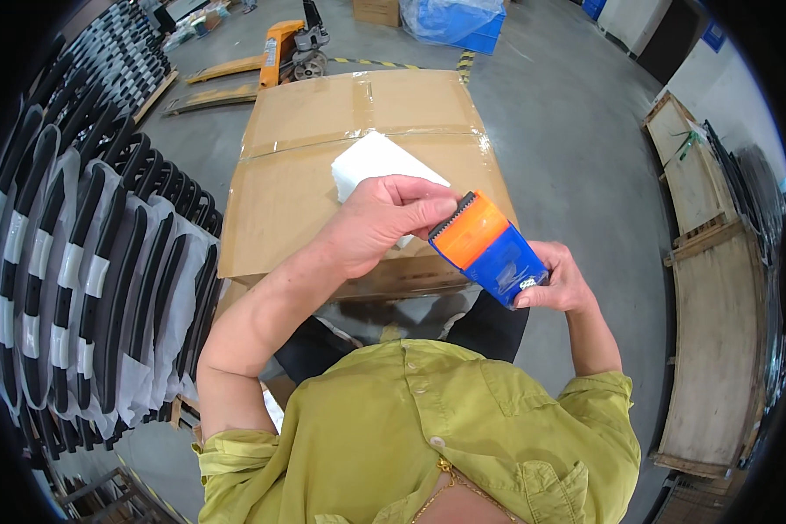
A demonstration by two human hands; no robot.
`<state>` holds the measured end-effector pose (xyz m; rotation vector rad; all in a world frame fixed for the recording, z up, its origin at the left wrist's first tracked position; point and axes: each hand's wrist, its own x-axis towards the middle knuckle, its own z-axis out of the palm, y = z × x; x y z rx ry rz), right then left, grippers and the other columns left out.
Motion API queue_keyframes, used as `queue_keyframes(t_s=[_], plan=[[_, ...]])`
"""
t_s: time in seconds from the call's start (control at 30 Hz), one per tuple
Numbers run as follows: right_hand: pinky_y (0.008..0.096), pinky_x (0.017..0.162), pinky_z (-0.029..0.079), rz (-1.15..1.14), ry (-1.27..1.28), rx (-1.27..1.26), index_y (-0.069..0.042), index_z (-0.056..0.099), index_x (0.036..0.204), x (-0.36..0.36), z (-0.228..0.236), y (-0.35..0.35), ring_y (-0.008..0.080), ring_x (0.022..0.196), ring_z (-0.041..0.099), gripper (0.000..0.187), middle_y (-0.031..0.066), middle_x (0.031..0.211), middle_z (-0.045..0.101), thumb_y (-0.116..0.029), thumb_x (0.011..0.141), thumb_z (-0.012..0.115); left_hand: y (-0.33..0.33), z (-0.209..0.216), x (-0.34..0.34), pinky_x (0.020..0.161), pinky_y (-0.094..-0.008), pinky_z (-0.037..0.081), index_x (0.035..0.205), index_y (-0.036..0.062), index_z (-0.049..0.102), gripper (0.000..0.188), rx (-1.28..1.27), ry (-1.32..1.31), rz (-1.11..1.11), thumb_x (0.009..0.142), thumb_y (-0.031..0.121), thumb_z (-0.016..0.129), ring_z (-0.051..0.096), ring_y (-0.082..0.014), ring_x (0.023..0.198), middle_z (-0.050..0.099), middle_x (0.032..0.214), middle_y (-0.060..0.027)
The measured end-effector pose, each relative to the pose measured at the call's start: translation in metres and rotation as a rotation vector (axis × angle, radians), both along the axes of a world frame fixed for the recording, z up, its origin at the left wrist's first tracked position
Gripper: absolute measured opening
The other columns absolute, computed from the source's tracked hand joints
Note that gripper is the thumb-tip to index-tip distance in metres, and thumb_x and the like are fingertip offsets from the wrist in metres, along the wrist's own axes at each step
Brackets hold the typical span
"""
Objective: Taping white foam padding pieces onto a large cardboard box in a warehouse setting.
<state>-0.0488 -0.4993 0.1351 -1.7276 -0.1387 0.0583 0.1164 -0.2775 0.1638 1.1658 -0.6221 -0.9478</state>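
A blue and orange tape dispenser (489,244) with a black toothed edge is held tilted above a large cardboard box. My right hand (552,278) is closed round its blue lower end, thumb on the near face. My left hand (393,218) is closed at the toothed edge of the orange end, thumb at the corner; its fingertips are partly hidden behind the dispenser, and no loose tape can be made out there. Behind the left hand, a white folded sheet or pad (382,162) lies on the cardboard box (306,196), partly covered by that hand.
On the left stand dense rows of black curved frames (122,288) with white wrapping. An orange pallet jack (279,52) stands beyond the box. Wooden crates (707,349) line the right side. A blue bin (454,26) with plastic film sits at the back.
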Motion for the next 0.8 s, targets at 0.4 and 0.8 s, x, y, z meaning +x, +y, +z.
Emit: queue_keyframes(t_s=[0.4,0.8], plan=[[0.0256,0.075,0.047,-0.234,0.18,0.001,0.006,0.059,0.105,-0.012,0.019,0.021,0.0117,0.083,0.059,0.046,0.008,0.094,0.064,-0.025,0.073,0.072,-0.005,-0.009,0.042,0.059,-0.0216,0.045,0.086,-0.0034,0.067,0.022,0.204,-0.488,0.448,0.082,0.018,0.064,0.056,-0.0065,0.063,0.064,0.071,-0.0036],[0.022,0.068,0.048,-0.288,0.258,0.085,0.006,0.06,0.1,0.005,0.044,0.019,0.0105,0.073,0.06,0.052,0.0091,0.086,0.065,-0.035,0.071,0.073,-0.018,-0.054,0.122,0.09,-0.0363,0.043,0.087,0.0106,0.072,0.025,0.392,-1.172,0.647,0.077,0.033,0.066,0.053,-0.0264,0.108,0.058,0.116,-0.0108]])
